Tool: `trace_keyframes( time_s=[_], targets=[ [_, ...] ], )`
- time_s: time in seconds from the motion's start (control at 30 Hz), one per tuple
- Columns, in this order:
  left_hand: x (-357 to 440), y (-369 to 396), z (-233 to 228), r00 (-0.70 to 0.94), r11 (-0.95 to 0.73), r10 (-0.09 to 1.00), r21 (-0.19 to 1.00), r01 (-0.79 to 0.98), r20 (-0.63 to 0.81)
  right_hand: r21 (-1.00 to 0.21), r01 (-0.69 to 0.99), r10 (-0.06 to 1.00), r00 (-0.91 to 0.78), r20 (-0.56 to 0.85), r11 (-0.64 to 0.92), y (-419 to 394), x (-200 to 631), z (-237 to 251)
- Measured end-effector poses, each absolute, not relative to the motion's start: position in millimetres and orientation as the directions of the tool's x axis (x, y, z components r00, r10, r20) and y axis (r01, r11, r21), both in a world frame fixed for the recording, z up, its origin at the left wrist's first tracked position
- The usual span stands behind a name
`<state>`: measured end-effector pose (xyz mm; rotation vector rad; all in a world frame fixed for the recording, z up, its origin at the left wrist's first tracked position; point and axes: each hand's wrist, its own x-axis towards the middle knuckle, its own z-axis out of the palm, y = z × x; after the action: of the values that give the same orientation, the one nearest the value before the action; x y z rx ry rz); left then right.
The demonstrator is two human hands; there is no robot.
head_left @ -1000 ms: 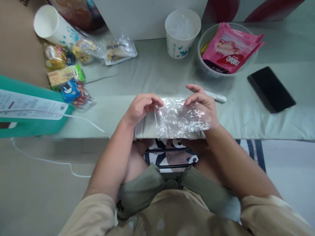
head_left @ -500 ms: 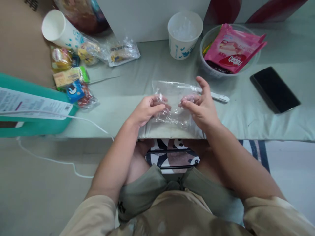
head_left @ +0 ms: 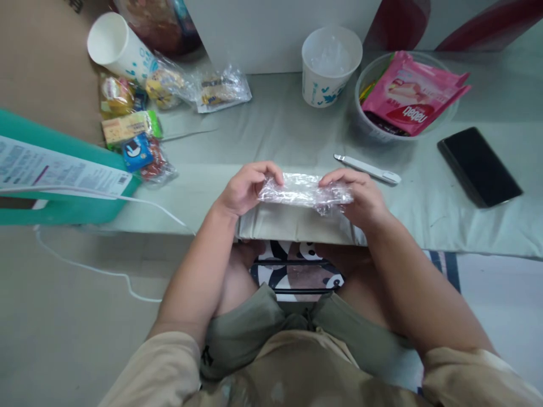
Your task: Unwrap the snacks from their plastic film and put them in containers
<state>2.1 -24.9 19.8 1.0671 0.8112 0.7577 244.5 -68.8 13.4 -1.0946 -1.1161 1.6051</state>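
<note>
- Hands at the near edge of the table (head_left: pixel 271 130), which carries a pale green cover: the left hand (head_left: pixel 246 189) and the right hand (head_left: pixel 360 195) each pinch one end of a clear plastic bag (head_left: pixel 303 191).
- Clear plastic bag: crumpled and folded into a narrow horizontal strip, held between the two hands just above the near table edge, about centre of the view.
- Left hand: fingers curled, thumb and fingertips closed on the bag's left end.
- Right hand: fingers curled over the bag's right end, gripping it; a small bunch of plastic hangs below the fingers.
- White utility knife (head_left: pixel 368 168): lies flat on the table just beyond the right hand, apart from it.
- Paper cup (head_left: pixel 331 65): stands upright at the far centre, with clear plastic inside.
- Clear bowl (head_left: pixel 441 113): to the right of the upright cup, holding a pink snack packet (head_left: pixel 413 93).
- Black phone (head_left: pixel 479 167): lies face up near the right edge of the table.
- Tipped paper cup (head_left: pixel 119 48): lies on its side at the far left.
- Bagged snacks (head_left: pixel 136 133): clustered at the left, near the tipped cup, wrapped in clear plastic.
- Teal box (head_left: pixel 55 181): at the left edge, a printed label on top and a white cable running from it.
</note>
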Motion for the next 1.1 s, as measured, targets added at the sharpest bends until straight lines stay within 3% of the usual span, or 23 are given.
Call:
trace_keyframes(
  time_s=[0.1,0.2,0.27,0.33,0.37,0.47,0.53,0.63,0.73,0.83,0.93,1.03,1.1],
  targets=[
    [1,-19,13,0.483,0.203,0.861,0.979,-0.036,-0.16,-0.969,-0.105,0.947,-0.256,-0.193,-0.225,-68,246,13],
    [2,-14,2,0.358,0.056,0.929,0.993,0.108,-0.091,-0.977,-0.023,0.974,-0.093,-0.207,-0.21,-66,242,9],
    [6,-14,-4,0.113,-0.084,0.992,0.979,0.185,0.064,-0.979,-0.053,0.979,0.051,-0.198,-0.195,-65,238,7],
    [13,-18,-6,-0.123,-0.244,0.949,0.924,0.294,0.29,-0.983,-0.07,0.974,0.144,-0.176,-0.167,-65,236,8],
    [18,-22,-5,-0.158,-0.316,0.908,0.883,0.346,0.387,-0.987,-0.06,0.974,0.162,-0.16,-0.152,-65,235,9],
    [39,-36,1,0.019,-0.449,0.876,0.8,0.399,0.482,-0.993,-0.061,0.986,0.126,-0.11,-0.103,-68,232,12],
    [54,-45,3,0.171,-0.429,0.903,0.832,0.351,0.394,-0.989,-0.127,0.993,0.069,-0.091,-0.081,-71,230,14],
    [69,-50,3,0.32,-0.258,0.929,0.944,0.204,0.185,-0.925,-0.345,0.987,-0.073,-0.142,-0.158,-72,227,17],
    [71,-44,5,0.25,-0.135,0.964,0.974,0.179,0.088,-0.82,-0.518,0.969,-0.171,-0.18,-0.244,-69,229,20],
    [70,-19,20,-0.005,-0.178,0.982,0.929,0.325,0.189,-0.835,-0.513,0.975,-0.017,-0.22,-0.197,-63,235,22],
    [86,28,51,-0.163,-0.275,0.91,0.851,0.447,0.38,-0.859,-0.484,0.963,0.105,-0.248,-0.169,-57,238,20],
    [119,89,82,-0.159,-0.342,0.832,0.716,0.608,0.532,-0.858,-0.488,0.967,0.093,-0.236,-0.162,-53,236,18],
    [141,133,90,0.041,-0.404,0.849,0.598,0.692,0.526,-0.858,-0.49,0.972,0.08,-0.222,-0.155,-52,234,18]
  ],
)
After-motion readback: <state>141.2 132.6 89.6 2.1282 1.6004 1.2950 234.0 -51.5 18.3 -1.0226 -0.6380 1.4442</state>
